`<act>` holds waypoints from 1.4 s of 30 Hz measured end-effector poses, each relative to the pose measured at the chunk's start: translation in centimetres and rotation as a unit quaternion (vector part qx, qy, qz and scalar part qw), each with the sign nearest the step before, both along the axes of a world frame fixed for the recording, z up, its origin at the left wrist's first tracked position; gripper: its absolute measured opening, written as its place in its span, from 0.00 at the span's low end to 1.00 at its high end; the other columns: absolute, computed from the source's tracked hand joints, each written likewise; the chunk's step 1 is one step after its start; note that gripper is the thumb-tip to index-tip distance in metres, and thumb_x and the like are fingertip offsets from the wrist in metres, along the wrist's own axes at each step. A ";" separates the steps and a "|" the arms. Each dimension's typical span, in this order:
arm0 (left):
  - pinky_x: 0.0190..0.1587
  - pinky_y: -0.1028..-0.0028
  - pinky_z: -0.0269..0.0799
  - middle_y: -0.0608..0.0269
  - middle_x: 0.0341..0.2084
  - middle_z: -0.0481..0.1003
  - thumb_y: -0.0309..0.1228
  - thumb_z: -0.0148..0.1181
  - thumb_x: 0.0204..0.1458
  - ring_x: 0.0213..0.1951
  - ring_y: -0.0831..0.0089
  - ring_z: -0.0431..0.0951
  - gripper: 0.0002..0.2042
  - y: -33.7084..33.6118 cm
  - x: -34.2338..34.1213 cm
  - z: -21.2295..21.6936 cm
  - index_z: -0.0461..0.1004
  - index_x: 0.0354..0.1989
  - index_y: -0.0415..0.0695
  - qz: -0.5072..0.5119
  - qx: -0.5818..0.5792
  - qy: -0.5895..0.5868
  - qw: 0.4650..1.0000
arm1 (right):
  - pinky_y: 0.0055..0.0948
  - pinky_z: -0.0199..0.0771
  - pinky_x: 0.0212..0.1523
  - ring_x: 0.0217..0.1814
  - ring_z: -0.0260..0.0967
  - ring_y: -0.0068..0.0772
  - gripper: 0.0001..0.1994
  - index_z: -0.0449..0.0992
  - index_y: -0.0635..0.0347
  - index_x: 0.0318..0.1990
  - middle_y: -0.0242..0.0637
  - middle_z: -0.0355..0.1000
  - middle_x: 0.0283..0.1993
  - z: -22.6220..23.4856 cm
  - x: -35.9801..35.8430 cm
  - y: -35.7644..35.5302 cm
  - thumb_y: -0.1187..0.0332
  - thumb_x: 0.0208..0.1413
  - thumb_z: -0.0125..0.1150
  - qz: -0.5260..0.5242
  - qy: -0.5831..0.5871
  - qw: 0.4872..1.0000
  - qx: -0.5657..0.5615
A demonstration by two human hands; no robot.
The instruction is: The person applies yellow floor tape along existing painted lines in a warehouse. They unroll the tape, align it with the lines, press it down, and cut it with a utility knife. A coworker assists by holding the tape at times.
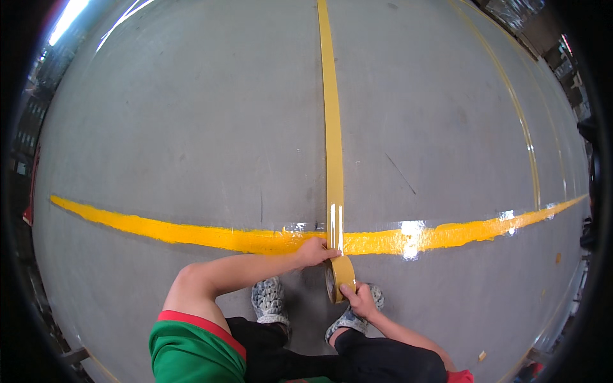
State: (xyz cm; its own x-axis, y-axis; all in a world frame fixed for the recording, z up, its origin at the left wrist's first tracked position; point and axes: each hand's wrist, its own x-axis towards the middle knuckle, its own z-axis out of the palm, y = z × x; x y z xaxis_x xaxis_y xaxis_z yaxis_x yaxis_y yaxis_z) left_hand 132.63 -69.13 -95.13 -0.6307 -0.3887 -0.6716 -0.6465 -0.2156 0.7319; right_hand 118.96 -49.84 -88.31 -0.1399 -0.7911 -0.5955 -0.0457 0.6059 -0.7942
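A person crouches over a grey concrete floor (191, 127), and both bare hands meet at a roll of yellow tape (339, 277) held upright on edge just above the floor, between the two hands. The right hand (361, 300) comes up from below and to the right, its fingers closed around the lower rim of the roll, so the roll sits above and slightly left of that palm. The left hand (315, 251) reaches in from the left with its fingers bent and pressed down on the tape right where the strip leaves the roll, touching the top of the roll on its left side; whether it pinches the strip or only presses it flat cannot be told. From that point a long yellow tape strip (332, 115) runs straight away from the person toward the top of the view, lying on the floor. It crosses a wide painted yellow line (159, 230) that runs from left to right just beyond the hands, glossy where light falls on it. Under the hands are the person's two grey patterned shoes (268, 300), one each side of the roll, with black trousers and a green sleeve with a red edge (191, 348) nearer the lower rim.
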 end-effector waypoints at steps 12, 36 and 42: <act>0.51 0.57 0.74 0.43 0.44 0.78 0.32 0.54 0.60 0.48 0.48 0.78 0.14 -8.6 -0.3 1.5 0.71 0.49 0.35 0.024 -0.345 0.008 0.938 | 0.29 0.70 0.34 0.31 0.69 0.23 0.30 0.79 0.71 0.38 0.35 0.75 0.29 -0.6 -0.3 -4.5 0.43 0.61 0.58 -0.028 0.005 0.995 0.091; 0.76 0.51 0.33 0.65 0.76 0.43 0.30 0.52 0.56 0.77 0.66 0.37 0.37 -8.5 0.1 0.5 0.46 0.75 0.47 -0.494 -0.539 -0.014 0.682 | 0.30 0.71 0.32 0.30 0.71 0.26 0.33 0.79 0.74 0.33 0.40 0.76 0.30 1.1 -0.3 -6.7 0.41 0.57 0.62 -0.086 -0.066 0.968 0.226; 0.76 0.52 0.31 0.64 0.76 0.44 0.32 0.53 0.55 0.77 0.69 0.38 0.38 -8.7 0.0 0.2 0.47 0.75 0.46 -0.507 -0.543 0.000 0.669 | 0.30 0.74 0.40 0.38 0.76 0.31 0.35 0.78 0.78 0.41 0.48 0.78 0.38 0.4 -0.9 -7.1 0.41 0.57 0.62 -0.078 -0.090 0.964 0.236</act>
